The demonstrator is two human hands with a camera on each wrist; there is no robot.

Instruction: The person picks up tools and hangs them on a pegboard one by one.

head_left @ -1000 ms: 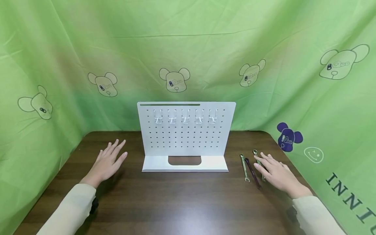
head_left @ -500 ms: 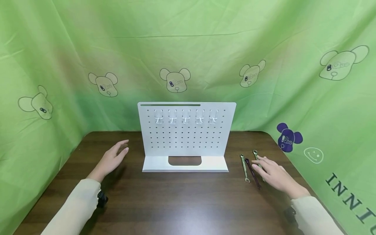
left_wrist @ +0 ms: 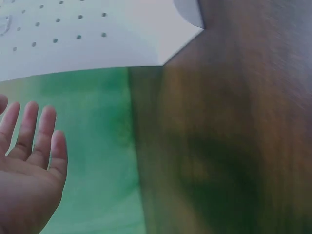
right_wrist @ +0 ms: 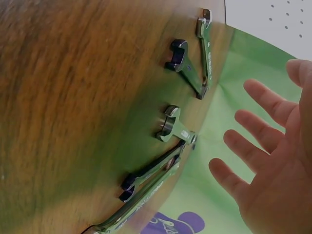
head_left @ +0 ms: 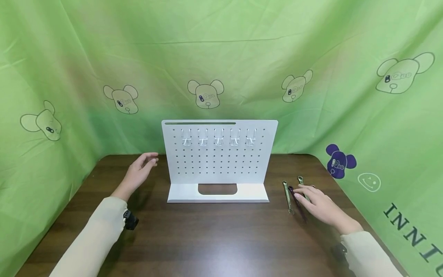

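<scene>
My left hand (head_left: pixel 137 173) hovers beside the left edge of a white pegboard (head_left: pixel 214 165), holding nothing, its fingers loosely bent. In the left wrist view its palm and fingers (left_wrist: pixel 29 131) show apart from the board. My right hand (head_left: pixel 322 206) is above several wrenches at the right, fingers spread and apart from them in the right wrist view. A silver wrench (head_left: pixel 288 197) lies leftmost, and beside it a dark purple wrench (head_left: pixel 300 211) is partly covered by my hand. In the right wrist view, another silver wrench (right_wrist: pixel 170 126), a second dark wrench (right_wrist: pixel 151 170) and a long silver one (right_wrist: pixel 139 200) show.
Several clear hooks (head_left: pixel 219 137) hang in a row near the top of the pegboard. The board stands on a brown wooden table (head_left: pixel 194 234). A green curtain (head_left: pixel 242 46) with printed bear heads surrounds the table at the back and sides.
My left hand has moved right and away from me toward the pegboard, its fingers drawing together. My right hand has shifted slightly left over the dark purple wrench. The wrenches stay put.
</scene>
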